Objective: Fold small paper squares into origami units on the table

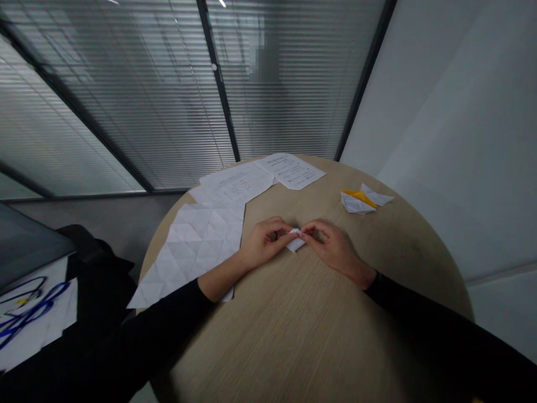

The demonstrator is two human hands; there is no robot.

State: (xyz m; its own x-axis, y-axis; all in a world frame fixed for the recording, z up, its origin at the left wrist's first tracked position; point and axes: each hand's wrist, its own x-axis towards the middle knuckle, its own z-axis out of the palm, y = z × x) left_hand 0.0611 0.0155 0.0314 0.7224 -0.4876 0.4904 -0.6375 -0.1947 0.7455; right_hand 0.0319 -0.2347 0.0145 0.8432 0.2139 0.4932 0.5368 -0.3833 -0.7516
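Note:
Over the middle of the round wooden table [285, 336], a small folded piece of white paper [296, 245] sits between my two hands. My left hand [264, 242] pinches its left side between thumb and fingers. On the other side, my right hand [329, 246] grips the upper right part in a pinch. Fingertips cover the paper's top portion, so its full shape is partly hidden. To the left of my left hand lies a large creased white sheet [201, 240] with a pattern of triangular folds.
Printed sheets [289, 169] lie at the table's far edge. A folded paper boat [358, 201], white with yellow, rests at the far right. At lower left, blue cords [36, 310] lie on white papers beside a dark chair [92, 252]. A blind-covered glass partition [285, 101] stands behind the table.

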